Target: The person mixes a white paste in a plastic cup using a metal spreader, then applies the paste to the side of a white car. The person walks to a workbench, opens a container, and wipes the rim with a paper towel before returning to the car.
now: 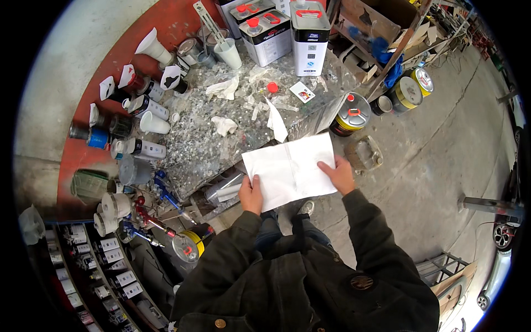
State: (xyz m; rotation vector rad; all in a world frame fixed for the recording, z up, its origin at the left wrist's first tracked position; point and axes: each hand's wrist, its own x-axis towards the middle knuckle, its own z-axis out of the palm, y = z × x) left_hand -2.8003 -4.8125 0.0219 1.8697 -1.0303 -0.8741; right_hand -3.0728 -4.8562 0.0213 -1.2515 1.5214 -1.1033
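Hands (251, 195) holding paper (290, 169), cluttered workbench (193, 149) beyond

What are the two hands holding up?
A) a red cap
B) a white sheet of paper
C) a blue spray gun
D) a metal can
B: the left hand and the right hand each grip an edge of a creased white sheet of paper above the messy workbench.

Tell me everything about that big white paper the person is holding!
The white paper is a thin, blank-looking sheet with faint fold creases across it. It is spread open and nearly flat, tilted a little, in front of the person's chest, over the near edge of the messy worktable. The left hand pinches its lower left edge, and the right hand grips its right edge.
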